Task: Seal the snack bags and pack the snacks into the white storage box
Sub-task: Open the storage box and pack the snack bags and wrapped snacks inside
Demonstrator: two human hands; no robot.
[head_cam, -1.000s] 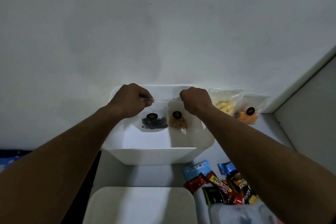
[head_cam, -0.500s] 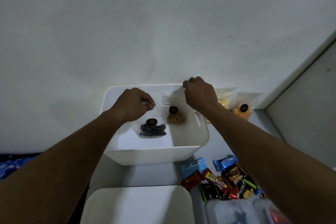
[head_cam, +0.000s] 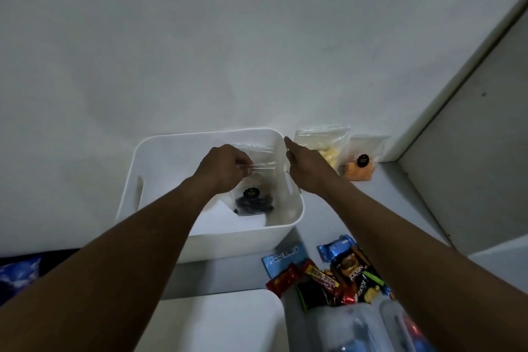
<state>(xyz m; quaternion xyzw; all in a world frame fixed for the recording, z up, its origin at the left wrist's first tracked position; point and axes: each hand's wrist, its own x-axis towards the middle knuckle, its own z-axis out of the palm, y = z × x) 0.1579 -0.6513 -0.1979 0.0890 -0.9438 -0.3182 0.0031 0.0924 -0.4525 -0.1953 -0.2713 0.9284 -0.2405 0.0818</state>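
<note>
The white storage box (head_cam: 160, 151) stands against the wall. My left hand (head_cam: 225, 170) pinches the top strip of a clear bag of dark snacks (head_cam: 253, 203), which hangs inside the box. My right hand (head_cam: 304, 166) is over the box's right rim with fingers stretched out toward the wall, holding nothing. To the right of the box, a clear bag of yellow snacks (head_cam: 325, 147) and a clear bag of orange snacks (head_cam: 361, 164) lean against the wall. The brown-snack bag is not visible.
A pile of wrapped snacks (head_cam: 328, 274) lies on the surface in front of the box's right side. A white lid (head_cam: 217, 320) sits at the bottom centre. Clear plastic containers (head_cam: 357, 328) are at the bottom right. A panel (head_cam: 471, 166) rises on the right.
My right hand has let go of the brown-snack bag and moved right over the box rim, fingers now straight. The brown bag is out of sight. My left hand still holds the dark-snack bag.
</note>
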